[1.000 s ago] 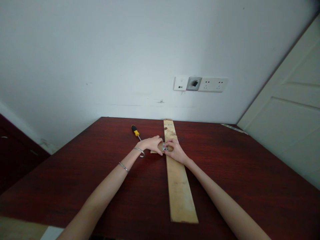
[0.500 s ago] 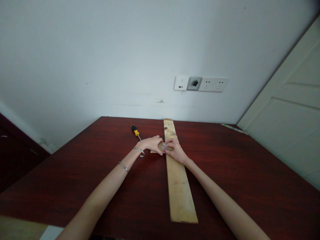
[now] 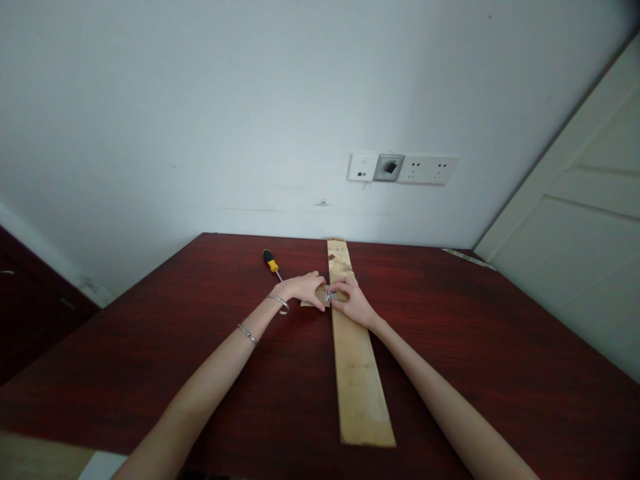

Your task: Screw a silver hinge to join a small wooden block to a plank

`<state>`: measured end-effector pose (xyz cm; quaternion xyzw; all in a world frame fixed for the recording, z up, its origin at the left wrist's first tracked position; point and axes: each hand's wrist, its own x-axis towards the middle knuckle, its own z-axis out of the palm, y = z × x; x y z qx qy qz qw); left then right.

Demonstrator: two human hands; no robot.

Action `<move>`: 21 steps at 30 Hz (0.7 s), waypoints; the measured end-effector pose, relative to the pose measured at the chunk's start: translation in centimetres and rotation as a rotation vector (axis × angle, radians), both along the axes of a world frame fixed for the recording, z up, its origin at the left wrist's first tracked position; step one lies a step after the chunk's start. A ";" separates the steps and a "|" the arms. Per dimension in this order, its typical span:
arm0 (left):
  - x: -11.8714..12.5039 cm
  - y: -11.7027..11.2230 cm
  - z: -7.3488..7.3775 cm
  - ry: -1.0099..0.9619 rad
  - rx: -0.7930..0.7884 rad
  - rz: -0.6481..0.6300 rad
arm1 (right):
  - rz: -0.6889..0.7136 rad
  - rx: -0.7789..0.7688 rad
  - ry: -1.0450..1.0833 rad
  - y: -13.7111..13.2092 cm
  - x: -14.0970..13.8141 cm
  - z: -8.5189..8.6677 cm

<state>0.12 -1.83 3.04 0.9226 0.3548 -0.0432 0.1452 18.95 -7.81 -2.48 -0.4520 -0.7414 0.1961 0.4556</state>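
A long pale wooden board (image 3: 361,380) lies lengthwise on the dark red tabletop. Against its left side is a smaller wooden piece (image 3: 321,295), mostly covered by my left hand (image 3: 303,289), whose thumb and fingers curve around it. A small silvery metal piece (image 3: 331,294), which looks like a hinge, lies where the two pieces of wood meet. My right hand (image 3: 352,303) rests over the board, thumb and fingertips closed on the metal piece's right side. Beyond my left wrist lies a screwdriver (image 3: 271,261) with a black and yellow handle, its tip hidden behind that hand.
The tabletop (image 3: 240,413) ends at a white wall with sockets (image 3: 427,169) above it. A pale panelled door (image 3: 575,233) stands along the right. Near the far right corner a thin flat strip (image 3: 469,258) lies on the table.
My right fingertips have shifted slightly at the metal piece, and more of it shows between my hands. The left hand, board and screwdriver stay put.
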 end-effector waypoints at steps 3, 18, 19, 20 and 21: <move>0.1 -0.1 0.1 0.009 -0.006 0.005 | -0.054 0.006 0.080 0.1 0.3 -0.1; -0.3 0.0 0.3 0.007 -0.044 0.027 | -0.397 0.047 0.343 0.9 1.7 -1.3; -0.6 0.2 0.5 0.001 -0.065 0.041 | -0.415 0.039 0.351 1.0 1.9 -1.4; -1.0 0.4 0.7 -0.007 -0.094 0.056 | -0.430 0.031 0.358 1.2 2.1 -1.5; -1.5 0.8 0.9 -0.022 -0.126 0.074 | -0.440 0.022 0.364 1.3 2.2 -1.5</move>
